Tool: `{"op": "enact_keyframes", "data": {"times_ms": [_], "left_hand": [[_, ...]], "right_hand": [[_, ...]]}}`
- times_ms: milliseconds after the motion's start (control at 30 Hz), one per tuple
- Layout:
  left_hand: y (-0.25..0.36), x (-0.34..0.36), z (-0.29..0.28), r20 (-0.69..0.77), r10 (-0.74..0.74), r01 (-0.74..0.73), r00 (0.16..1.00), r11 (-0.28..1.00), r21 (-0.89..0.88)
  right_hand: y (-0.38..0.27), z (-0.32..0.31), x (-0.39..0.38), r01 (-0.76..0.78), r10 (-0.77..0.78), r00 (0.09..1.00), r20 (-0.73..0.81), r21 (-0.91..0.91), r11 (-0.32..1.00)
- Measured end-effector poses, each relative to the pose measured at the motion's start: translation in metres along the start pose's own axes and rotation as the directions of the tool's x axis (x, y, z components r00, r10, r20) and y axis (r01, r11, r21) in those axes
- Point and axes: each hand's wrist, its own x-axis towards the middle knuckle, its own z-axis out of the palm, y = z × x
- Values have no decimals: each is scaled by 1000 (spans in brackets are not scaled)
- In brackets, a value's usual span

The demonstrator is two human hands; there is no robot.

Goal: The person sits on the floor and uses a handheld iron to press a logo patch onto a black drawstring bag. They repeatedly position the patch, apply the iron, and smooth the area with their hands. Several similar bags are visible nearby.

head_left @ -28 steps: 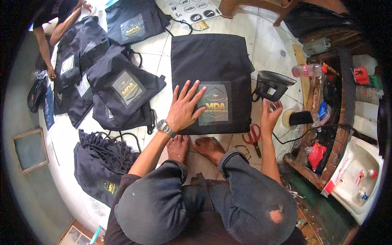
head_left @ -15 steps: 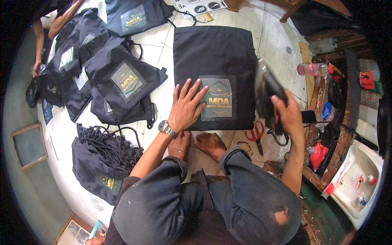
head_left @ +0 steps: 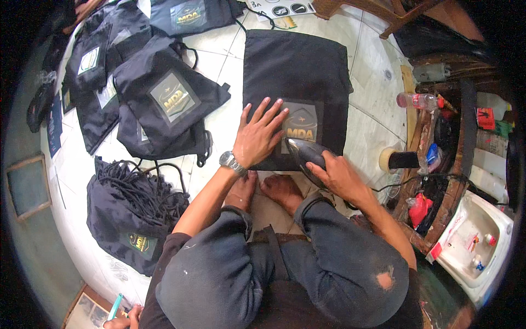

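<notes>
My left hand (head_left: 258, 131) lies open with fingers spread on a black drawstring bag (head_left: 293, 63), partly over a clear patch (head_left: 309, 115) with a gold printed design. My right hand (head_left: 331, 175) grips a dark iron (head_left: 301, 153), whose pointed tip is on the patch's lower part, beside my left hand. The bag lies flat on the white tiles above my bare feet (head_left: 280, 189). Whether the iron's whole soleplate touches the bag I cannot tell.
Black bags (head_left: 148, 88) pile at left; a cord-filled one (head_left: 131, 214) lies nearer. Right: a tape roll (head_left: 386, 160), a bottle (head_left: 416, 100), a wooden frame (head_left: 405, 208), a white basin (head_left: 468, 241). Sticker sheets (head_left: 279, 8) lie ahead. Another person's hand (head_left: 129, 318) shows lower left near a teal tool.
My right hand has taken hold of the iron and brought it leftward onto the bag's patch. The other person's arms at upper left have mostly left view; a hand appeared at lower left.
</notes>
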Motion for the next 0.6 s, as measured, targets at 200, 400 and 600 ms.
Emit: {"op": "enact_keyframes", "data": {"times_ms": [200, 400, 600], "left_hand": [[2, 1, 0, 39, -36, 33, 999, 997, 67], [2, 0, 2, 10, -21, 21, 1000, 998, 61], [1, -1, 5, -2, -17, 17, 1000, 997, 81]], "right_hand": [[4, -5, 0, -52, 51, 998, 24, 21, 998], [13, -5, -9, -60, 62, 998, -26, 62, 996], [32, 2, -19, -115, 121, 989, -86, 72, 991]]}}
